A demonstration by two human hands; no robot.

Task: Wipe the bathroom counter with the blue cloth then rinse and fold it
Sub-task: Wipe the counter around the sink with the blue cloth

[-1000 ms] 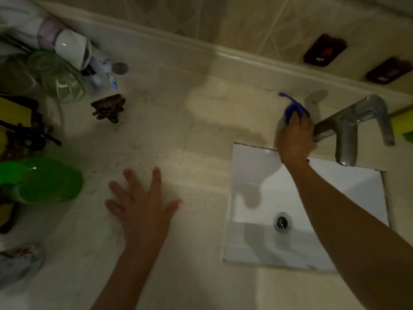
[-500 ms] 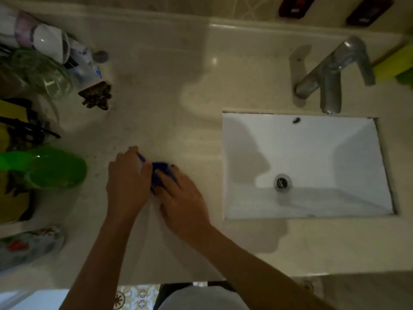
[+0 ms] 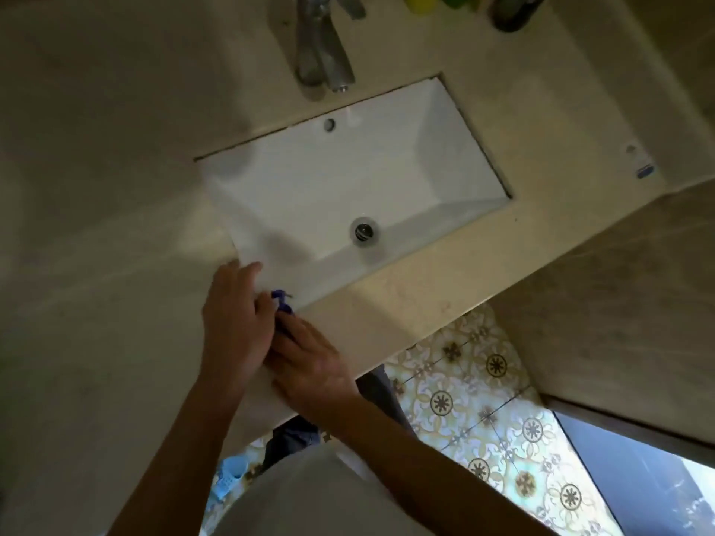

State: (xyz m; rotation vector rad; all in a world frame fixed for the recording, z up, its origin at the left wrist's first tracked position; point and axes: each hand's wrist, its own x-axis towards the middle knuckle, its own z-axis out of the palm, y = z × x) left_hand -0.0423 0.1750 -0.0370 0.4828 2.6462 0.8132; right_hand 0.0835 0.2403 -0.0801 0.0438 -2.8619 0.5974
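Observation:
Only a small bunched piece of the blue cloth [image 3: 281,301] shows, at the near left corner of the white sink [image 3: 387,168]. My left hand [image 3: 234,323] lies flat on the beige counter [image 3: 116,265] with its fingers against the cloth. My right hand [image 3: 309,361] covers the cloth from the near side, fingers pressed onto it. Most of the cloth is hidden under both hands. The two hands touch each other at the counter's front strip.
A chrome faucet [image 3: 321,52] stands behind the sink, and the drain [image 3: 363,230] sits in the basin. Yellow, green and dark bottles [image 3: 510,13] line the back right. Patterned floor tiles [image 3: 483,419] show below the counter's front edge.
The hands with the cloth have shifted right along the counter to the sink's near left corner. The view swung right, so the clutter at the left is out of sight.

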